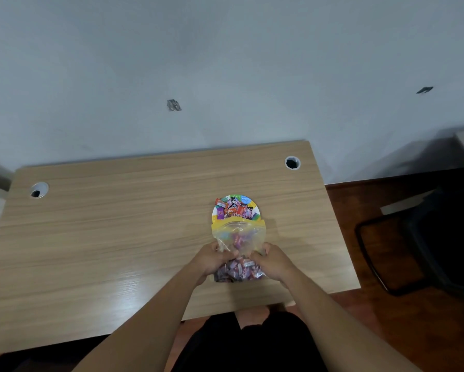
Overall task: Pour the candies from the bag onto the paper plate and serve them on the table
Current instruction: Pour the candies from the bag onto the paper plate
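A clear zip bag (pixel 239 234) with a yellow top edge lies on the wooden table (pixel 118 224), its mouth over the near rim of a colourful paper plate (pixel 255 214). Several wrapped candies (pixel 233 209) are piled on the plate. More candies (pixel 239 272) fill the bag's near end. My left hand (pixel 212 257) pinches the bag's middle from the left. On the other side my right hand (pixel 272 260) grips the same pinched middle.
Two round cable holes sit in the table, one at the far left (pixel 39 189) and one at the far right (pixel 292 162). A grey wall stands behind the table. A dark chair (pixel 426 245) stands on the floor to the right.
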The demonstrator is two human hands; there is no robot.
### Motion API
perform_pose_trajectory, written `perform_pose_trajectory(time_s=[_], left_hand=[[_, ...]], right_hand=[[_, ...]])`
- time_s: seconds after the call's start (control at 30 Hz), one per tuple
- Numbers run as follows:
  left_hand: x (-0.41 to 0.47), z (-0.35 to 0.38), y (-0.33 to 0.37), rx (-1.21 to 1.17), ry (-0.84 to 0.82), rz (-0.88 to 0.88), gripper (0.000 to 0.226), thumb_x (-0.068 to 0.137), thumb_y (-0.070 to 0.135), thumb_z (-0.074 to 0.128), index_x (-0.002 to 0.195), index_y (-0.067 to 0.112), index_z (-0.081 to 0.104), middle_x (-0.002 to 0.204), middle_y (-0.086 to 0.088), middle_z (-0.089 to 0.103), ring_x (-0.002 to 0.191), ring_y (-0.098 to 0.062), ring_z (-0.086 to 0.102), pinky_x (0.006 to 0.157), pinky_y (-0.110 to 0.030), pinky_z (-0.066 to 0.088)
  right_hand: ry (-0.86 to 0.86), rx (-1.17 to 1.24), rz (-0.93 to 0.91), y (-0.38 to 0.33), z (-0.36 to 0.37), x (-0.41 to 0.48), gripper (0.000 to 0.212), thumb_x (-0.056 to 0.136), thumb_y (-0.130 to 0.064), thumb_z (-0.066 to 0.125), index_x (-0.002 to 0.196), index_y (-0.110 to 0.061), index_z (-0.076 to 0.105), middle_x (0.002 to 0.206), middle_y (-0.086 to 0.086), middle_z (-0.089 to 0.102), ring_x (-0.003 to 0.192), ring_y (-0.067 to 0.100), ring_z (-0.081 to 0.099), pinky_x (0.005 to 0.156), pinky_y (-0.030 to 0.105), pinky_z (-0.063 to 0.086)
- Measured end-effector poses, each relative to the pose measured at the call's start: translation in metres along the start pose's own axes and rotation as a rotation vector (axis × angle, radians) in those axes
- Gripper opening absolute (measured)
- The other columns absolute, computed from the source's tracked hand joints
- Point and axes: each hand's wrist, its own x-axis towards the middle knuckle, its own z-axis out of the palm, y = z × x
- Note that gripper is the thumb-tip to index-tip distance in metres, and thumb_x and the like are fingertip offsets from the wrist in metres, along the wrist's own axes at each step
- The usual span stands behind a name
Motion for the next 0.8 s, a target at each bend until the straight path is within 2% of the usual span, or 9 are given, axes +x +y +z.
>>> perform_pose_trajectory(time_s=[0.1,0.2,0.3,0.43,0.5,0.57,0.63,0.73,0.8], left_hand=[[0.003,-0.002,-0.004,-0.014,0.005,0.018,0.054,0.071,0.034,0.095,0.118,0.013,0.078,0.110,-0.008,0.086,0.107,-0.030,0.082,0.102,-0.051,0.063],[0.007,-0.001,-0.005,-0.009,0.067,0.004,0.056,0.065,0.034,0.097,0.107,0.001,0.078,0.106,-0.015,0.085,0.104,-0.035,0.082,0.098,-0.052,0.063],[0.005,0.003,0.000,-0.026,0.098,-0.004,0.019,0.080,0.012,0.093,0.088,0.010,0.076,0.099,-0.013,0.083,0.087,-0.026,0.077,0.077,-0.031,0.062],[0.007,0.004,0.002,-0.042,0.091,0.020,0.017,0.084,0.004,0.088,0.097,0.009,0.077,0.088,-0.005,0.082,0.069,-0.012,0.073,0.059,-0.017,0.059],[0.007,0.004,0.001,-0.053,0.091,0.029,0.022,0.083,0.006,0.089,0.104,0.005,0.080,0.100,-0.012,0.085,0.077,-0.017,0.077,0.069,-0.022,0.062],[0.008,0.004,0.001,-0.067,0.090,0.028,0.030,0.082,0.008,0.090,0.110,0.002,0.081,0.109,-0.016,0.085,0.090,-0.024,0.081,0.079,-0.028,0.064],[0.007,0.004,0.001,-0.087,0.084,0.031,0.032,0.083,0.009,0.090,0.113,0.003,0.081,0.110,-0.015,0.085,0.094,-0.026,0.081,0.076,-0.027,0.065],[0.008,0.003,0.000,-0.104,0.066,0.038,0.033,0.084,0.010,0.089,0.116,0.004,0.080,0.112,-0.013,0.085,0.102,-0.028,0.082,0.079,-0.027,0.065],[0.007,0.003,0.002,-0.122,0.054,0.026,0.034,0.085,0.011,0.089,0.117,0.005,0.080,0.112,-0.013,0.085,0.108,-0.032,0.081,0.087,-0.033,0.065]], right_hand=[[-0.002,0.000,-0.013,0.000,0.001,0.002,0.039,0.101,-0.038,0.069,0.121,-0.005,0.066,0.107,0.002,0.064,0.097,0.020,0.062,0.078,0.030,0.044],[0.019,-0.006,-0.012,0.000,0.002,0.004,0.029,0.099,-0.034,0.073,0.083,-0.018,0.056,0.078,-0.004,0.053,0.072,0.015,0.053,0.065,0.032,0.037],[0.019,0.002,-0.021,0.000,0.002,0.008,0.038,0.097,-0.032,0.075,0.074,-0.020,0.047,0.070,-0.004,0.046,0.062,0.012,0.043,0.060,0.033,0.034],[0.006,0.033,-0.025,0.002,0.001,0.011,0.035,0.097,-0.033,0.075,0.077,-0.016,0.052,0.073,-0.001,0.048,0.065,0.015,0.045,0.060,0.034,0.033],[0.015,0.045,-0.026,0.002,0.002,0.012,0.033,0.096,-0.034,0.075,0.076,-0.019,0.052,0.072,-0.001,0.051,0.064,0.014,0.046,0.059,0.033,0.033],[0.020,0.061,-0.019,0.003,0.002,0.012,0.023,0.095,-0.035,0.076,0.085,-0.018,0.065,0.075,-0.003,0.063,0.062,0.012,0.054,0.058,0.029,0.039],[0.008,0.088,-0.026,0.002,0.001,0.010,0.017,0.095,-0.035,0.076,0.096,-0.018,0.073,0.078,-0.006,0.072,0.062,0.007,0.060,0.057,0.025,0.043],[-0.006,0.111,-0.027,0.002,0.001,0.009,0.031,0.094,-0.038,0.078,0.116,-0.015,0.079,0.098,-0.002,0.083,0.077,0.012,0.074,0.066,0.026,0.051],[-0.008,0.139,-0.026,0.002,0.000,0.008,0.035,0.092,-0.040,0.079,0.117,-0.017,0.079,0.104,-0.002,0.085,0.095,0.018,0.080,0.078,0.030,0.057]])
